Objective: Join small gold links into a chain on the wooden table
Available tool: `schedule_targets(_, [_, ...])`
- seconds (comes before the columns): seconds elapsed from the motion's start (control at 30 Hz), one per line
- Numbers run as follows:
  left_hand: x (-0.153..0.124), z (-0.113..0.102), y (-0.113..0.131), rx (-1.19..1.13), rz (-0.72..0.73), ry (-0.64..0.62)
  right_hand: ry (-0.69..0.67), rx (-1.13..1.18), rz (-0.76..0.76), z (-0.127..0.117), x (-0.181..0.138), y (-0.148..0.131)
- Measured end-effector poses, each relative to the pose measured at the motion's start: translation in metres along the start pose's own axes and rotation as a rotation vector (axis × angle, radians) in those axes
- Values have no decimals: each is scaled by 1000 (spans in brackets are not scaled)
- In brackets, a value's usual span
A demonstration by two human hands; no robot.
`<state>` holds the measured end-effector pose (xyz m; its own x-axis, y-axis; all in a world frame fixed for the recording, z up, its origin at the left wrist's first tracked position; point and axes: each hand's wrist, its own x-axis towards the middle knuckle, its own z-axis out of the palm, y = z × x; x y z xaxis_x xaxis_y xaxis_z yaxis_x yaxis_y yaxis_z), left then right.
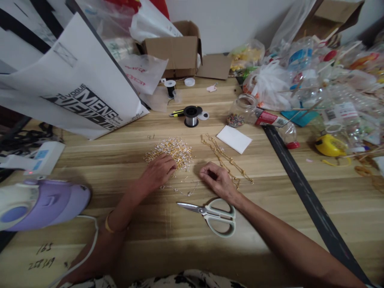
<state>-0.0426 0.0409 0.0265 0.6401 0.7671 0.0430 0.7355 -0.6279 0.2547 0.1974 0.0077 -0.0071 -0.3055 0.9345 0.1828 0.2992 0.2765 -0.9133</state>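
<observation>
bead pile (174,148), gold and clear, lies at the left hand's (160,170) fingertips, just past them toward the worktop's (144,248) far edge; it spreads slightly wider across than deep, with no firm long axis. the left hand is the nearer, curled down onto the pile's near edge; whether it pinches a bead i cannot tell, the fingertips being hidden. a clear beaded chain (188,194) lies crosswise on the near side of the gap between the hands. the right hand (217,180) is apart from the pile, to its right, fingers drawn in; i cannot tell if they grip anything.

on the wood-grain worktop, from the left edge: a purple-and-white iron (60,202), a printed bag (75,80), a wire spool (191,120) beyond the pile, and open scissors (202,209) pointing left, nearer the near edge. gold chains (231,161) slant past the right hand; beyond lie a white card (234,139) and a bead jar (244,106). a dark strip (303,186) runs toward the near right corner, plastic bottles and bags (270,86) crowd the far right corner, and a pale wall (228,24) stands behind.
</observation>
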Motion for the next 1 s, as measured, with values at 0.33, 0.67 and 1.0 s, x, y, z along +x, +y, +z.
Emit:
schedule_targets(0.33, [2, 4, 3, -23, 11, 14, 15, 36, 27, 0, 1, 0])
schedule_targets(0.67, [2, 6, 4, -3, 21, 18, 36, 85, 58, 0, 0, 0])
schedule_targets(1.0, [3, 5, 5, -20, 14, 40, 38, 88, 64, 0, 0, 1])
